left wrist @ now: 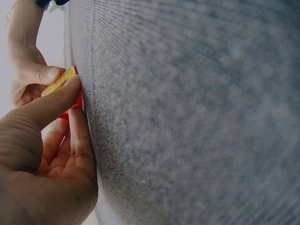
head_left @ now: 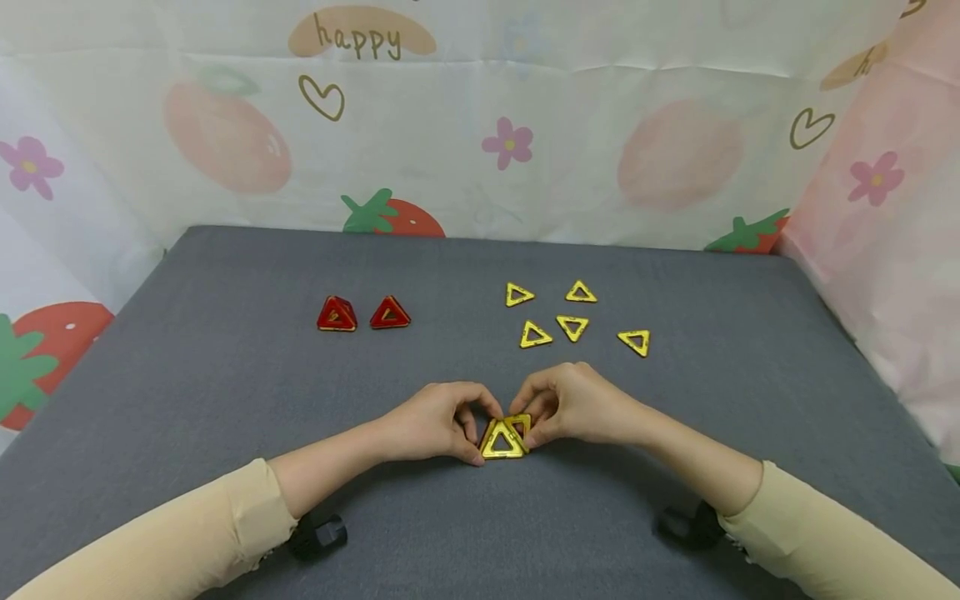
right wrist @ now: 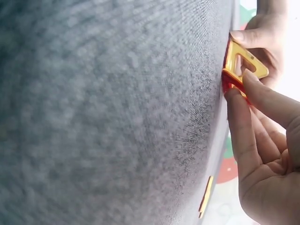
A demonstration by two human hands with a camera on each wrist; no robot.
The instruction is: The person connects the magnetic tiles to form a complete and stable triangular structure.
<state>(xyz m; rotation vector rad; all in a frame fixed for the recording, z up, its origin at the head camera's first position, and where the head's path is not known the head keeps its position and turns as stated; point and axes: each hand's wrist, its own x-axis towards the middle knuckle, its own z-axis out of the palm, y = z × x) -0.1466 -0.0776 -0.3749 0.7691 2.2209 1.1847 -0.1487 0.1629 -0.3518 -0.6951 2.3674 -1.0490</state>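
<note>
At the front middle of the table, both hands hold a small upright shape of triangular magnetic tiles (head_left: 501, 455), yellow outside with red showing within and along the edges. My left hand (head_left: 441, 422) pinches its left side, thumb by the lower left corner and index finger near the top. From the right, my right hand (head_left: 587, 406) grips the other side, thumb on a yellow face and index finger at the upper edge. In the right wrist view a cut-out yellow face (right wrist: 257, 66) leans between the two hands. The fingers partly hide the back faces.
Two red pyramids, one at left (head_left: 337, 325) and one beside it (head_left: 390, 323), stand farther back to the left. Several loose yellow triangular tiles (head_left: 572, 318) lie flat at the back right. A printed curtain (head_left: 465, 100) rises behind the grey tabletop (head_left: 225, 367).
</note>
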